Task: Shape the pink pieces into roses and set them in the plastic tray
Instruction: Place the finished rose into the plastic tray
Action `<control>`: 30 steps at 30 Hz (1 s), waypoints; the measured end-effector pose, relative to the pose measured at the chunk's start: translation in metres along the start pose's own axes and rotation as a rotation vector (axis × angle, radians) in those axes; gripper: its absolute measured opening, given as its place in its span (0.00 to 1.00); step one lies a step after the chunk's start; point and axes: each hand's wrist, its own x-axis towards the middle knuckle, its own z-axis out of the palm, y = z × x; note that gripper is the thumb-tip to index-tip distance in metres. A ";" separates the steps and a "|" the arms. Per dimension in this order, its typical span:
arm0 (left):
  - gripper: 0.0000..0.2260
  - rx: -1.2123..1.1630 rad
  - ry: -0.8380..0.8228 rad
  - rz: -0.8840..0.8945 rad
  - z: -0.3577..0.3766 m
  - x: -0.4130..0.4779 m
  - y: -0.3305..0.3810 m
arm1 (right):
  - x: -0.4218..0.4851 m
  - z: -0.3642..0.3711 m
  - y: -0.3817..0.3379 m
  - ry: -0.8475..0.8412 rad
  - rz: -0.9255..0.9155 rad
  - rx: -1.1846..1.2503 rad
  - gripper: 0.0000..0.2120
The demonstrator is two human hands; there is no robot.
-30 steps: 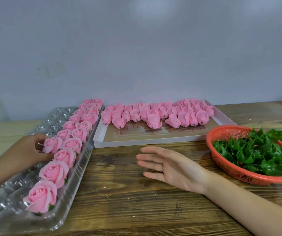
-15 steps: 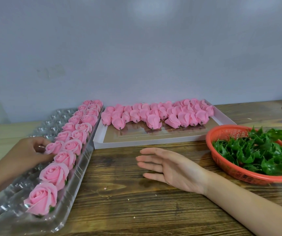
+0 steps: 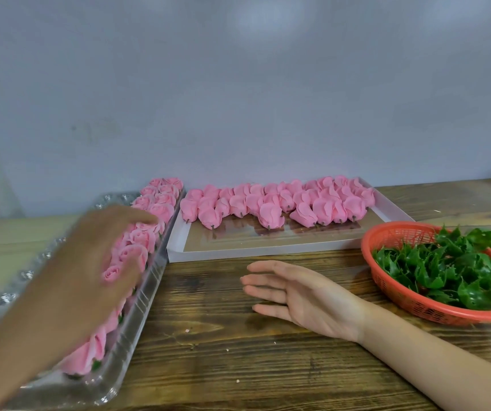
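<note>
While the left hand (image 3: 84,262) hangs blurred over the roses (image 3: 161,210) in the plastic tray (image 3: 137,321) at the wooden table's (image 3: 238,351) left edge, I cannot tell its grip. The right hand (image 3: 303,295) lies mid-table, fingers straight, holding nothing. Unshaped pink pieces (image 3: 268,203) fill a white box (image 3: 238,253) at the back edge.

No readable text, label, brand or number in view. Plastic tray (image 3: 113,390), white box (image 3: 238,254) and red basket (image 3: 370,262): surfaces plain, no print made out.
</note>
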 end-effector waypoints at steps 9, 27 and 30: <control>0.08 0.083 -0.525 0.098 0.101 -0.012 0.076 | -0.002 0.003 -0.001 0.031 -0.013 -0.002 0.23; 0.19 0.003 -0.333 0.115 0.155 0.004 0.051 | -0.002 0.024 -0.023 0.499 -0.475 -1.126 0.10; 0.20 -0.029 -0.331 0.111 0.154 0.004 0.050 | 0.012 0.022 -0.070 0.663 -0.437 -1.341 0.06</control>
